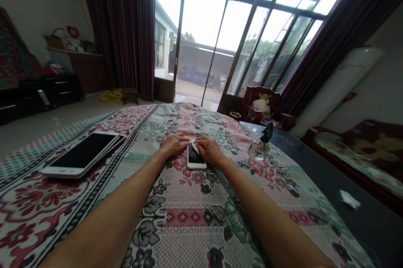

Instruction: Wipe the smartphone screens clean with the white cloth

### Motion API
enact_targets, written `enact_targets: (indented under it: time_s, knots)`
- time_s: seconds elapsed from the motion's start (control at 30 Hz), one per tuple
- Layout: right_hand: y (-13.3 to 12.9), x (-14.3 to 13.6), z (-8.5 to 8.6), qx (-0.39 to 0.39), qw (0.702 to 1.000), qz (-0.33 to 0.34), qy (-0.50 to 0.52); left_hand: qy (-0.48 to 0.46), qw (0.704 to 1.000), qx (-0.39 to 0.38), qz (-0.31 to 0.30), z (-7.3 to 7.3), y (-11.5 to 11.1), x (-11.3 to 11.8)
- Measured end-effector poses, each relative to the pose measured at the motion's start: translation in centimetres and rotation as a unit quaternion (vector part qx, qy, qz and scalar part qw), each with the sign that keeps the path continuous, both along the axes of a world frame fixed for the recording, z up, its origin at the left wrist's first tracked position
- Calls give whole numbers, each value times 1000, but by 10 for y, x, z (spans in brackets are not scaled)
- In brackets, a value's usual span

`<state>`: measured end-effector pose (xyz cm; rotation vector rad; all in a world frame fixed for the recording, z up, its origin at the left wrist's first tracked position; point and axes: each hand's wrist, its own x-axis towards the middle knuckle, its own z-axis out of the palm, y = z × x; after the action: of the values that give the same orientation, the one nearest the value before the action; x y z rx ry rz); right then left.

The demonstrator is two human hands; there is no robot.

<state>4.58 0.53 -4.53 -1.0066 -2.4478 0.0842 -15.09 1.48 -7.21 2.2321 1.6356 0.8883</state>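
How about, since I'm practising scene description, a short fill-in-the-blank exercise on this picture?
The right hand holds a small wad whose colour is ____.
The phone under that hand lies with its dark screen facing ____.
The stacked devices lie to the ____ of the left hand.

Missing words: white; up; left.

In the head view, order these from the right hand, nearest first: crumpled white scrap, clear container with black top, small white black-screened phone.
1. Small white black-screened phone: partly under the right hand.
2. Clear container with black top: rightward, on the flowered tablecloth.
3. Crumpled white scrap: farther right, on the dark surface.
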Motion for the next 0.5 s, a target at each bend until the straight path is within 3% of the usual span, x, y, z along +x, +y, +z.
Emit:
enact_targets:
  time_s: [0.27, 0.5]
  knots:
    - [-48, 24, -3, 19, 997, 52, 45, 25, 1000, -6, 16, 3, -2, 3]
    - [-67, 18, 5, -10, 997, 60, 45, 23, 999, -5, 31, 3, -3, 2]
